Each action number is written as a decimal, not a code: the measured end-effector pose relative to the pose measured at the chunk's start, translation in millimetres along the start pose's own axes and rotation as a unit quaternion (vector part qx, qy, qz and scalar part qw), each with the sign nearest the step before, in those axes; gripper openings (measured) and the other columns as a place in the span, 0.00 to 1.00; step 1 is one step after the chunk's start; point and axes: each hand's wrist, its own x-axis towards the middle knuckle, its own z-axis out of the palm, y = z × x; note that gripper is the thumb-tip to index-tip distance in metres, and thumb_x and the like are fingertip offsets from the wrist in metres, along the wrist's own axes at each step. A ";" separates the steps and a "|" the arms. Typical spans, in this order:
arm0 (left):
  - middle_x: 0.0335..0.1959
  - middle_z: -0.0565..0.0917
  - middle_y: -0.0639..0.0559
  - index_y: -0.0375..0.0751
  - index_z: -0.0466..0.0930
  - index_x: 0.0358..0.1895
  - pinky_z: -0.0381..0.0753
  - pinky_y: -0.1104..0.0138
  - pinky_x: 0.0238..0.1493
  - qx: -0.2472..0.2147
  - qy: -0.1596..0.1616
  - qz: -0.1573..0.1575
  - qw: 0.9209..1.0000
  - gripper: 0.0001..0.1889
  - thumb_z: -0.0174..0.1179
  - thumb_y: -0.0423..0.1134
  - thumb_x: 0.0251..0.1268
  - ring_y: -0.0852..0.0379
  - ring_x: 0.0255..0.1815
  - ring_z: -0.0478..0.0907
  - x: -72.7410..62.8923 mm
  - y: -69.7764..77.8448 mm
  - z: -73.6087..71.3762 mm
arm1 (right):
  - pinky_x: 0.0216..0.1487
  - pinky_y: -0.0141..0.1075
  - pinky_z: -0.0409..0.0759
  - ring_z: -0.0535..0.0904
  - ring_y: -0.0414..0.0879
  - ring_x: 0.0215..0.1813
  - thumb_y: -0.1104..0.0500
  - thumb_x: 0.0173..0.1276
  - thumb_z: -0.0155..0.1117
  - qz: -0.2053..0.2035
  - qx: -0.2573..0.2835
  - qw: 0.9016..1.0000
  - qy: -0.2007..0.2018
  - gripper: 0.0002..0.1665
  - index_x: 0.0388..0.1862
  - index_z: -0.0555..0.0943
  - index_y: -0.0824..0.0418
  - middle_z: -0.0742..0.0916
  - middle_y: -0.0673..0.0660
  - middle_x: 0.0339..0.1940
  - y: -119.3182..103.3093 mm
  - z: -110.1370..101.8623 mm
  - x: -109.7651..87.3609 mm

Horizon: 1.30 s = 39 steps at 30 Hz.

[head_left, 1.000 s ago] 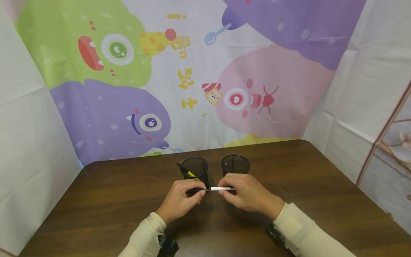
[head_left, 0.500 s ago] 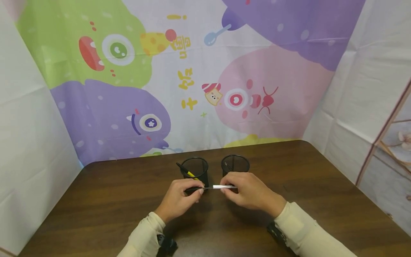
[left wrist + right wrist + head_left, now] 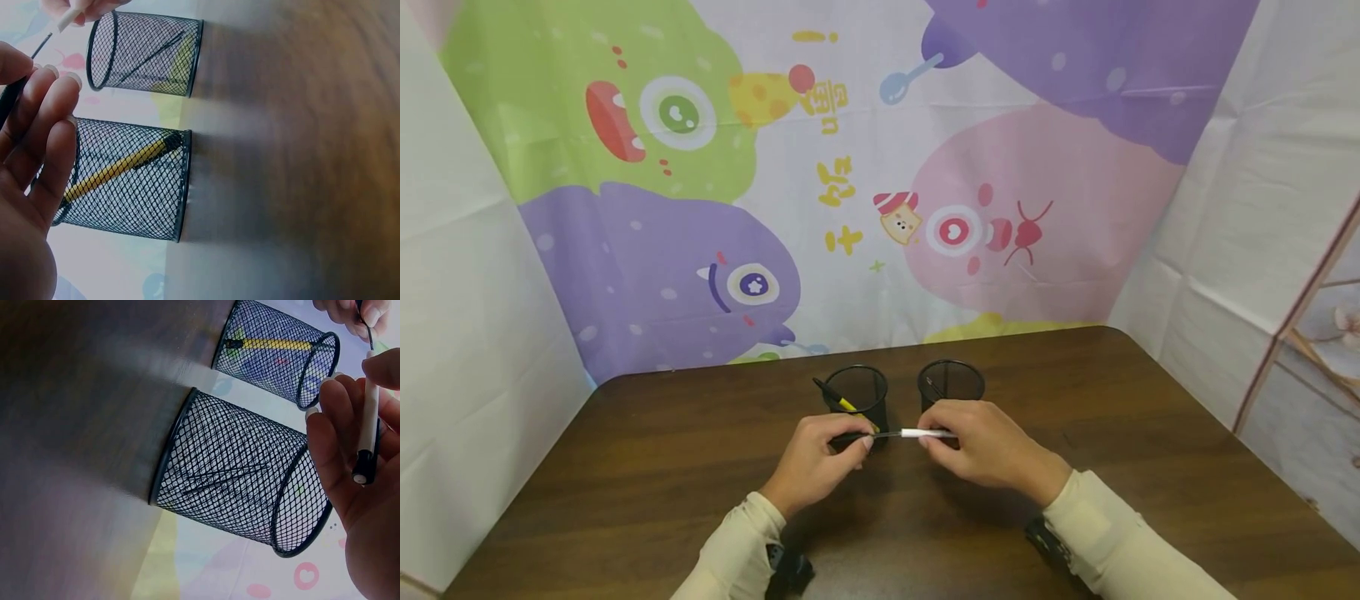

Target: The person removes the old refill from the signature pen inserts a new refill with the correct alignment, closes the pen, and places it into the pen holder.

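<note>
Both hands hold parts of a pen, in line with each other over the table. My left hand pinches a black pen part, from which a thin dark rod sticks out to the right. A white pen barrel lies between the thumb and fingers of my right hand, its far end black in the right wrist view. The rod's tip meets the barrel's open end. Just beyond the hands stand two black mesh pen cups, the left one with a yellow and black pen leaning inside.
The right mesh cup contains thin dark sticks. Both cups stand upright on the brown wooden table. Behind the table hangs a printed cartoon cloth, with pale cloth walls at the sides.
The hands have drawn slightly apart, left hand leftward and right hand rightward, both a little higher in view. More of the thin rod shows between the black part and the white barrel.
</note>
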 end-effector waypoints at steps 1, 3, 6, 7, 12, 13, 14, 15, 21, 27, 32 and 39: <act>0.30 0.84 0.43 0.36 0.84 0.36 0.83 0.63 0.20 0.000 0.001 0.000 1.000 0.10 0.62 0.18 0.60 0.55 0.21 0.80 0.0 -0.2 0.0 | 0.30 0.29 0.75 0.77 0.39 0.27 0.58 0.66 0.69 0.000 -0.001 1.000 0.001 0.03 0.37 0.83 0.54 0.80 0.39 0.29 0.0 -0.1 0.0; 0.30 0.84 0.45 0.37 0.84 0.35 0.83 0.63 0.20 0.002 0.002 -0.001 1.000 0.10 0.62 0.18 0.59 0.56 0.21 0.80 0.0 -0.4 -0.1 | 0.30 0.29 0.75 0.77 0.38 0.27 0.57 0.67 0.68 0.001 -0.001 1.000 0.001 0.03 0.37 0.84 0.55 0.80 0.39 0.29 0.0 -0.3 0.1; 0.30 0.84 0.48 0.37 0.84 0.35 0.83 0.63 0.20 0.002 0.003 -0.002 1.000 0.10 0.63 0.18 0.59 0.56 0.21 0.80 0.0 -0.2 -0.2 | 0.30 0.29 0.75 0.75 0.34 0.27 0.57 0.67 0.68 0.004 -0.006 1.000 0.000 0.03 0.36 0.84 0.54 0.80 0.39 0.29 0.3 -0.5 0.2; 0.29 0.84 0.48 0.37 0.84 0.35 0.83 0.63 0.20 0.003 0.003 -0.003 1.000 0.10 0.63 0.18 0.59 0.57 0.21 0.80 0.1 0.0 -0.2 | 0.30 0.28 0.75 0.74 0.33 0.28 0.57 0.67 0.68 0.005 -0.007 1.000 0.000 0.02 0.36 0.84 0.54 0.80 0.39 0.29 0.4 -0.6 0.3; 0.28 0.84 0.49 0.37 0.84 0.35 0.83 0.63 0.20 0.005 0.003 -0.003 1.000 0.09 0.63 0.19 0.60 0.58 0.21 0.79 0.2 0.1 -0.5 | 0.29 0.28 0.75 0.72 0.31 0.27 0.57 0.67 0.67 0.013 -0.010 1.000 -0.004 0.02 0.35 0.83 0.52 0.79 0.38 0.28 0.5 -1.2 -0.2; 0.28 0.83 0.48 0.37 0.84 0.35 0.83 0.63 0.20 0.004 0.002 -0.002 1.000 0.09 0.62 0.19 0.60 0.58 0.21 0.79 0.2 0.1 -0.7 | 0.29 0.28 0.74 0.72 0.31 0.27 0.57 0.67 0.66 0.014 -0.010 1.000 -0.004 0.02 0.34 0.82 0.52 0.79 0.38 0.27 0.4 -1.2 -0.3; 0.28 0.83 0.48 0.38 0.84 0.35 0.83 0.63 0.20 0.004 0.002 -0.003 1.000 0.10 0.62 0.19 0.60 0.58 0.21 0.79 0.1 0.1 -0.9 | 0.28 0.28 0.74 0.72 0.31 0.27 0.56 0.67 0.66 0.015 -0.010 1.000 -0.005 0.02 0.34 0.82 0.52 0.79 0.38 0.27 0.3 -1.3 -0.4; 0.28 0.83 0.48 0.38 0.84 0.34 0.83 0.62 0.20 0.004 0.001 -0.004 1.000 0.10 0.62 0.19 0.60 0.58 0.21 0.79 0.1 0.4 -1.2 | 0.28 0.28 0.74 0.71 0.31 0.26 0.56 0.68 0.66 0.015 -0.010 1.000 -0.005 0.03 0.34 0.82 0.52 0.78 0.38 0.27 0.2 -1.4 -0.5; 0.29 0.84 0.49 0.38 0.83 0.34 0.83 0.64 0.20 0.007 0.002 -0.009 1.000 0.10 0.62 0.19 0.60 0.55 0.21 0.80 -0.4 1.1 -2.3 | 0.28 0.28 0.73 0.71 0.31 0.26 0.59 0.65 0.68 0.016 -0.009 1.000 -0.007 0.04 0.34 0.81 0.50 0.78 0.37 0.26 0.1 -1.5 -0.4; 0.28 0.84 0.49 0.38 0.83 0.34 0.83 0.64 0.21 0.008 0.003 -0.018 1.000 0.09 0.62 0.20 0.61 0.56 0.21 0.80 -0.7 0.6 -3.0 | 0.28 0.28 0.73 0.71 0.31 0.26 0.59 0.63 0.69 0.019 -0.016 1.000 -0.006 0.06 0.33 0.81 0.49 0.77 0.37 0.26 1.0 -1.0 -0.7; 0.28 0.84 0.47 0.37 0.84 0.34 0.84 0.63 0.21 0.009 0.003 -0.025 1.000 0.09 0.62 0.19 0.61 0.57 0.21 0.80 -0.6 1.0 -3.7 | 0.28 0.29 0.73 0.71 0.33 0.25 0.59 0.63 0.69 0.024 -0.016 1.000 -0.007 0.05 0.33 0.81 0.49 0.78 0.37 0.26 0.0 -2.2 -0.4; 0.27 0.84 0.49 0.38 0.84 0.34 0.84 0.61 0.21 0.016 0.012 -0.034 0.999 0.09 0.62 0.20 0.61 0.60 0.21 0.80 -1.3 1.2 -4.2 | 0.28 0.30 0.73 0.73 0.35 0.25 0.58 0.64 0.68 0.043 -0.022 0.999 -0.014 0.04 0.33 0.81 0.49 0.77 0.37 0.25 -0.9 -3.5 -0.4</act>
